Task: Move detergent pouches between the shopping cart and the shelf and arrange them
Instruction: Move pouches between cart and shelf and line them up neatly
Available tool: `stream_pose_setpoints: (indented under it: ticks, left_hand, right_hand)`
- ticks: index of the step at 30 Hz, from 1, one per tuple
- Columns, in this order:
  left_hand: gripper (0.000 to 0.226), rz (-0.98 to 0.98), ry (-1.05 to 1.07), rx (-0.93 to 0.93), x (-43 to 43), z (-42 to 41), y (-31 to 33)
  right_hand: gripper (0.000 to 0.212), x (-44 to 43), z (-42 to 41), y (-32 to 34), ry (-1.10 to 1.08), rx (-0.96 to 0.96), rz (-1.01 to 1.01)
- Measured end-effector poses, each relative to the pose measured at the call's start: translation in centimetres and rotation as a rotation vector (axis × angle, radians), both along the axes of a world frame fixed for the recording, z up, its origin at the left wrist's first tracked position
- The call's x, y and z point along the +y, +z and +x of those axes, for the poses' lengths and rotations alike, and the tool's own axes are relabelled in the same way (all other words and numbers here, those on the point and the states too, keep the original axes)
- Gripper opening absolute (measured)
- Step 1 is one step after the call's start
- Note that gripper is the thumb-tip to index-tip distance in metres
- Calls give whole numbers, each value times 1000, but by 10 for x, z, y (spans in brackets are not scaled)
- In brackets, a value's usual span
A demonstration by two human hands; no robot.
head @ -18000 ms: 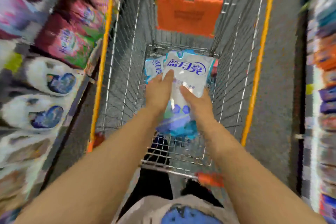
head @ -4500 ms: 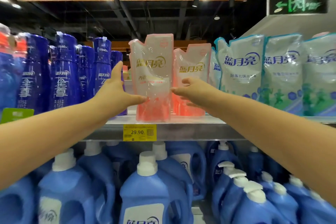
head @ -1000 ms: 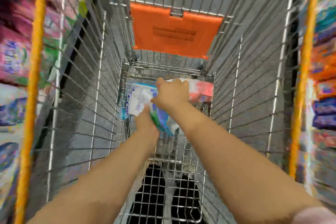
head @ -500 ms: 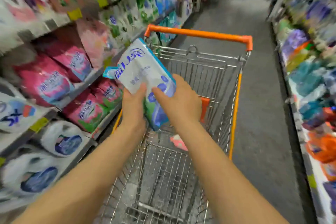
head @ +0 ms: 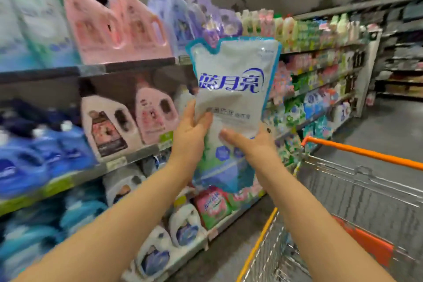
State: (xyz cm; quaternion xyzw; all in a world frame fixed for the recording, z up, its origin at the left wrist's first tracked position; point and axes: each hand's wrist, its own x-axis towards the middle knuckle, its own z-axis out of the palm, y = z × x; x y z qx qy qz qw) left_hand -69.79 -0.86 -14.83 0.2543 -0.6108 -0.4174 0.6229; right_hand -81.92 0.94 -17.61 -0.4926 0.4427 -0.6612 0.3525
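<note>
I hold a white detergent pouch (head: 231, 103) with a teal edge and blue lettering upright in front of the shelf (head: 128, 67). My left hand (head: 191, 133) grips its left side, thumb on the front. My right hand (head: 250, 143) clasps its lower right side. The shopping cart (head: 357, 190) with its orange handle stands low on the right, below the pouch. Its inside is mostly out of view.
Shelves on the left carry pink jugs (head: 119, 23), blue jugs (head: 34, 158) and pink-capped bottles (head: 151, 114). White and pink bags (head: 183, 226) fill the bottom row. The grey aisle floor (head: 389, 130) runs past the cart toward more shelving at the far right.
Both hands lifted the pouch out of the cart and raised it upright to shelf height. The view swung up and left toward the shelf.
</note>
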Motion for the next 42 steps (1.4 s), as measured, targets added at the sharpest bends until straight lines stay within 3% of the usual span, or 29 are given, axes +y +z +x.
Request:
stream_pose_setpoints:
  ticks: [5, 12, 20, 23, 29, 37, 42]
  left_hand:
    - [33, -99, 105, -79, -16, 132, 36]
    - [85, -107, 329, -292, -37, 317, 90]
    - [67, -47, 192, -121, -83, 447, 137]
    - [71, -50, 196, -81, -110, 476, 156]
    - [80, -206, 339, -20, -169, 514, 209]
    - [49, -359, 515, 39, -236, 569, 273]
    - [74, -336, 545, 46, -260, 600, 279]
  right_hand:
    - [36, -28, 125, 39, 113, -38, -130]
    - [28, -62, 302, 90, 294, -53, -269]
    - [26, -122, 421, 133, 510, -35, -301]
    - [24, -157, 448, 151, 591, 27, -341]
    - [21, -235, 497, 202, 677, 19, -430]
    - [30, -324, 568, 265, 706, -9, -577]
    - [32, -348, 605, 269, 581, -148, -502]
